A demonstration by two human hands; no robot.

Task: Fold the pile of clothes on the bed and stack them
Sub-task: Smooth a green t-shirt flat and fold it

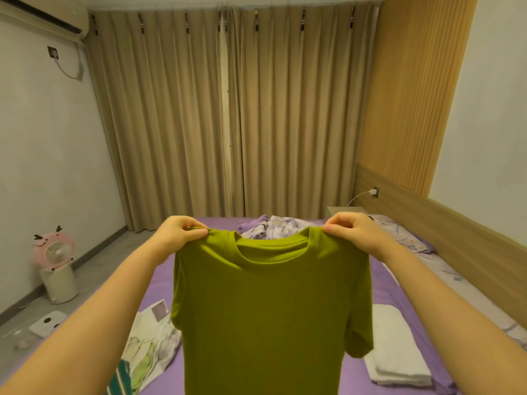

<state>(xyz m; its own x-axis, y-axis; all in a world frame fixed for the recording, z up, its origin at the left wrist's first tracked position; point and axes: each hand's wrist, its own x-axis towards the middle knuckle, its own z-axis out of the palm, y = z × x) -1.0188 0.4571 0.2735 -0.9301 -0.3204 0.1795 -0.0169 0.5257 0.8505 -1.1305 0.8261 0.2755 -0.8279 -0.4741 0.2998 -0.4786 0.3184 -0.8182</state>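
Below, the purple bed (379, 297) carries an unfolded heap (148, 337) near left and a folded white stack (393, 346) near right. Over it hangs the green T-shirt (271, 309), long axis vertical, straight down from both hands. Left hand (178, 233) and right hand (352, 230) each pinch a shoulder, level and equally near.

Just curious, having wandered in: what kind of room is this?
A bedroom, most likely: a bed with a purple sheet, a pillow by the headboard, and full-length curtains drawn behind.
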